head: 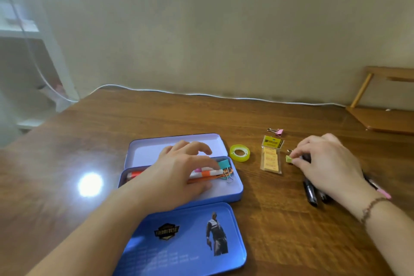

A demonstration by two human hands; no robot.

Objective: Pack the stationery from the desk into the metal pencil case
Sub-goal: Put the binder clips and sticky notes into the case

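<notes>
Packing was underway: right hand point(322, 161) fingers point(299, 159) were pinching a green binder clip point(289, 159) on the bench point(268, 219); left hand point(179, 170) fingers, spread, were laid over the pencil case point(237, 188). Transfer into the case was judged next.

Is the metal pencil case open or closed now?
Open. The metal pencil case shows pens inside, and its lid lies apart on the desk.

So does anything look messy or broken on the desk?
Nothing looks broken or spilled. The pencil case is open, its lid lying in front. The tape roll, pink clip and black pens just wait loose.
</notes>
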